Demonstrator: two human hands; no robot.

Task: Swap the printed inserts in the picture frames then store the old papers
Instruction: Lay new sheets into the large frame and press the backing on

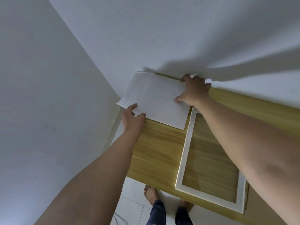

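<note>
Two hands were recorded, apart, at opposite edges of the papers point(155, 101): left hand point(133, 116) gripping the near-left corner, right hand point(193, 90) clamped over the far-right edge, thumb on top. Sheets were held at the tabletop's point(154, 151) far corner by the wall, probably for squaring before storage. One white frame point(186, 143) was laid empty beside them.

Single head-worn view, looking steeply down and forward from close above the wooden surface point(155, 153) at a wall corner

Bare forearms point(103, 163); dark navy trousers point(156, 212); bare feet point(150, 194).
</note>
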